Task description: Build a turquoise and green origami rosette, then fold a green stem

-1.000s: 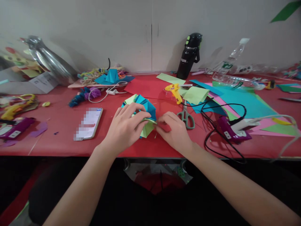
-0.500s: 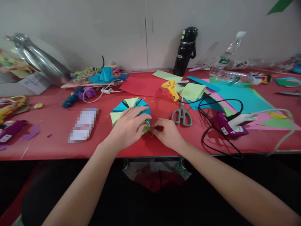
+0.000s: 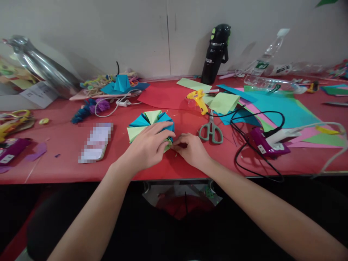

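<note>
My left hand (image 3: 148,143) lies over a folded paper wheel (image 3: 152,116) in blue and pale green, its fingers grasping the wheel with the thumb at the near right side. The wheel sits flat on the red counter (image 3: 163,172), close to the front edge and right in front of me. My right hand (image 3: 192,149) is bent beside it, thumb and forefinger drawn together at the wheel's near right edge; I cannot tell whether a bit of paper is caught between them.

Just beyond my right hand lie the scissors (image 3: 210,133), their handles toward me, and past those the yellow glue gun (image 3: 199,102) beside a pale green square of paper (image 3: 224,102). To the left of my left hand is a phone (image 3: 95,143), its screen blurred out. Behind the wheel a red sheet (image 3: 164,96) is spread on the counter. Farther right, a purple power socket (image 3: 268,145) sits among black cable, near a large blue sheet (image 3: 277,112). At the back, a black bottle (image 3: 214,56) stands against the wall.
</note>
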Motion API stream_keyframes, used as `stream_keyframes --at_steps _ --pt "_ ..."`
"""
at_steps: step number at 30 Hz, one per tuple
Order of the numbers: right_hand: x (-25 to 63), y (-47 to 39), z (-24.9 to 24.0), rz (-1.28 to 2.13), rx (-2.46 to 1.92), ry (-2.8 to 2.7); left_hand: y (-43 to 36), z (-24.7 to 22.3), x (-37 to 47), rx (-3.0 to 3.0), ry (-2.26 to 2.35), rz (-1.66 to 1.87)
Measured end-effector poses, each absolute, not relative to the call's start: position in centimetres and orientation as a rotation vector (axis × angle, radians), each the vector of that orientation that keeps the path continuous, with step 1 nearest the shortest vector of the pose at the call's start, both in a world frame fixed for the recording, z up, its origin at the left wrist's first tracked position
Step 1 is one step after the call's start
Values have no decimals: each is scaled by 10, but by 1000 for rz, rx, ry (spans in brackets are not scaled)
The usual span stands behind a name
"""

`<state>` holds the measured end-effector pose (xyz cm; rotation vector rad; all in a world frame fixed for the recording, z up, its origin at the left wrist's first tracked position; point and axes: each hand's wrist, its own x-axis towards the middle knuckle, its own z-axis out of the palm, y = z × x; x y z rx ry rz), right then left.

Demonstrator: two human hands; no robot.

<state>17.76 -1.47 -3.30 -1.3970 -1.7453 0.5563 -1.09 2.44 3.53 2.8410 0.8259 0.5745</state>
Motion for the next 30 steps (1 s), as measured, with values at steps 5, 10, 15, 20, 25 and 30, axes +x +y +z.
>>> stream_keyframes --at_steps 5,10,15,20,25,30 --pt "178 -13 -31 535 -1404 -1728 25 36 -11 2837 817 576" --pt "181 -10 -32 545 -1379 -1659 24 38 -11 2831 812 553" --pt "183 -9 -33 579 -1286 -1727 25 38 -11 2823 802 561" --pt "181 -10 -31 535 -1241 -1756 25 38 -10 2816 788 602" --pt "179 -16 -23 532 -1262 -1721 23 45 -13 2879 832 677" --pt "180 -20 -18 592 -1306 -1677 21 47 -20 2879 922 740"
